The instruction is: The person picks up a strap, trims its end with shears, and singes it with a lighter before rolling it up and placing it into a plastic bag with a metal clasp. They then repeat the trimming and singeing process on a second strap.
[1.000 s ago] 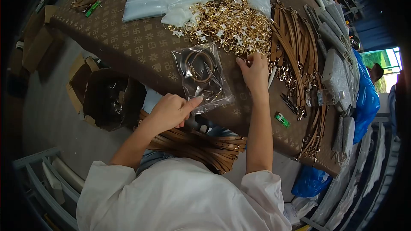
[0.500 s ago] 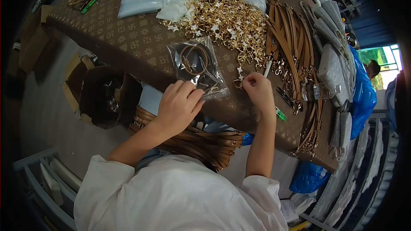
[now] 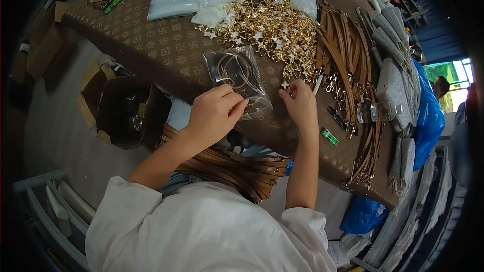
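A see-through plastic bag (image 3: 256, 78) with a coiled brown strap (image 3: 231, 70) inside lies on the patterned brown cloth. My left hand (image 3: 216, 112) pinches the bag's near edge between thumb and fingers. Just to the right, my right hand (image 3: 301, 105) is closed at the fingertips around a small gold clasp charm with a white star (image 3: 285, 85); the fingers partly hide it. Beyond that hand spreads a big heap of gold clasps with white star charms (image 3: 275, 32). Across my lap rests a bundle of brown straps (image 3: 237, 168).
Brown straps with metal hooks (image 3: 348, 50) lie to the right, beside a green lighter (image 3: 329, 137). Stacked plastic bags (image 3: 176, 6) sit at the back. An open carton (image 3: 91, 103) stands on the floor at left. Grey wrapped rolls and blue plastic (image 3: 428, 121) line the right edge.
My right hand has moved slightly away from me, and its fingertips have closed on a star charm at the heap's near edge. My left hand keeps its pinch on the bag.
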Tool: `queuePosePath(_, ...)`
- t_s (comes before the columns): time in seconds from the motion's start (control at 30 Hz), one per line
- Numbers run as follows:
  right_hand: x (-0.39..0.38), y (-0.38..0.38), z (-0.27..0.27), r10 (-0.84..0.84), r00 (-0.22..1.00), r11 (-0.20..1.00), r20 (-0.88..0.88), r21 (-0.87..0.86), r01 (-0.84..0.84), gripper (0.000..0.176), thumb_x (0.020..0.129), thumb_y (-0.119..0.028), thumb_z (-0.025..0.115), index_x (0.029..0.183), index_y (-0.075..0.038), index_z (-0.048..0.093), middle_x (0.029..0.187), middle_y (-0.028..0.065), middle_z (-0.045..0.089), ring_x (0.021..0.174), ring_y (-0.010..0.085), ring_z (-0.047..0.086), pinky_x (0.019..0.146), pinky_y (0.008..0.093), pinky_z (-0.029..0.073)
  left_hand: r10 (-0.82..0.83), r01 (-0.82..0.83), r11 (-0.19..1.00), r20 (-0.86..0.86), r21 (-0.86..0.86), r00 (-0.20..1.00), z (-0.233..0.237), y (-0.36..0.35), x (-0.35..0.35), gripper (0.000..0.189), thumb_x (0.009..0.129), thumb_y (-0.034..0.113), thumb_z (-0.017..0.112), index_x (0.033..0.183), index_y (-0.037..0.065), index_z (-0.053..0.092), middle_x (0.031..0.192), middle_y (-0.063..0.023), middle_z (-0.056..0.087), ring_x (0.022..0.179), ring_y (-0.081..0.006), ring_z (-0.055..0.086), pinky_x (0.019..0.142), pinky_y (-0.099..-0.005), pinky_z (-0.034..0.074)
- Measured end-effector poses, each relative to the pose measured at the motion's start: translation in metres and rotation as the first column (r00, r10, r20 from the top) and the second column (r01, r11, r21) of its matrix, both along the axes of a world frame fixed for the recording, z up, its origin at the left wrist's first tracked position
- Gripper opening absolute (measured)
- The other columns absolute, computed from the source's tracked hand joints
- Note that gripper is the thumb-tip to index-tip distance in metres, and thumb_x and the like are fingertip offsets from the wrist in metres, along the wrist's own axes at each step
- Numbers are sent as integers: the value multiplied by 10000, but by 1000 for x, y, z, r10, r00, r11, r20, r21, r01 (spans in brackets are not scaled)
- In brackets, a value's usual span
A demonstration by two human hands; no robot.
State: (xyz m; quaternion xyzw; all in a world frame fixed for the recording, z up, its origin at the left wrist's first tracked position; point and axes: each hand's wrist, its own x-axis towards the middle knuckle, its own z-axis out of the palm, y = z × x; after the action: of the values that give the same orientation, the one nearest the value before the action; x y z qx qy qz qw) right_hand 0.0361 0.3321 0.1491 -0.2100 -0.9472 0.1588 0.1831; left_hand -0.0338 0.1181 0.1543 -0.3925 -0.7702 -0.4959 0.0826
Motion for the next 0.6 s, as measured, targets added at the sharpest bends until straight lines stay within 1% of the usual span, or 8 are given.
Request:
queuePosePath(0.07, 4, 5, 7, 10, 1000, 968, -15, -250, -14, 254, 745, -176, 708, 785, 22, 555, 737, 138, 565, 644, 271, 563, 591, 355, 461, 5, -5, 1000, 5, 18, 1000, -1, -3, -1, 88, 742, 88, 665, 684, 43, 618, 654, -66, 524, 571, -248, 547, 514, -343, 452)
queuePosePath(0.1, 5, 5, 9, -44, 991, 916, -124, -401, -9, 199, 775, -122, 685, 847, 34, 586, 739, 91, 576, 605, 175, 548, 563, 289, 443, -7, 6, 999, 34, 37, 999, -2, -3, -3, 89, 744, 89, 665, 687, 39, 619, 655, -68, 526, 564, -249, 545, 512, -342, 450)
queuePosePath(0.13, 8, 7, 14, -41, 992, 917, -120, -399, -10, 199, 775, -122, 685, 847, 34, 586, 739, 91, 576, 605, 175, 548, 563, 289, 443, -22, 18, 998, 65, 56, 998, -3, -3, -3, 90, 746, 90, 665, 691, 36, 620, 655, -71, 527, 557, -251, 543, 509, -341, 447)
queuePosePath(0.23, 21, -5, 48, -223, 955, 692, -196, -721, 14, 158, 860, -115, 625, 926, 28, 628, 711, 2, 587, 609, 58, 546, 512, 215, 415, -44, 37, 998, 155, 46, 987, -1, -2, -6, 107, 757, 97, 663, 692, 26, 616, 653, -78, 527, 547, -255, 538, 500, -342, 434)
queuePosePath(0.33, 34, -11, 60, -128, 940, 612, -316, -771, -175, 164, 860, -112, 627, 933, 35, 631, 697, 24, 598, 630, 68, 578, 521, 192, 436, -50, 45, 998, 156, 40, 986, 2, 1, -9, 121, 771, 106, 655, 695, 22, 611, 646, -86, 525, 546, -257, 536, 495, -346, 421)
queuePosePath(0.53, 25, -70, 61, -167, 942, 455, -291, -870, -189, 104, 853, -29, 607, 917, 52, 618, 762, 59, 616, 653, 98, 617, 560, 209, 498, -69, 60, 997, 177, 55, 982, 0, 4, -13, 137, 787, 112, 640, 702, 11, 603, 641, -99, 526, 544, -269, 531, 501, -359, 417)
queuePosePath(0.57, 20, -80, 44, -196, 897, 494, -397, -830, -260, 124, 822, -28, 639, 933, 22, 615, 776, 71, 640, 650, 119, 623, 548, 231, 503, -68, 59, 997, 175, 54, 982, 0, 5, -13, 137, 787, 112, 640, 702, 11, 603, 641, -99, 526, 544, -269, 531, 501, -359, 417)
queuePosePath(0.6, 16, -83, 32, -47, 885, 807, -463, -540, -240, 108, 808, -16, 644, 911, 6, 622, 775, 80, 636, 640, 134, 621, 542, 232, 496, -70, 59, 997, 212, 58, 975, 0, 4, -14, 138, 788, 112, 640, 704, 9, 602, 644, -101, 531, 552, -273, 535, 503, -361, 419)
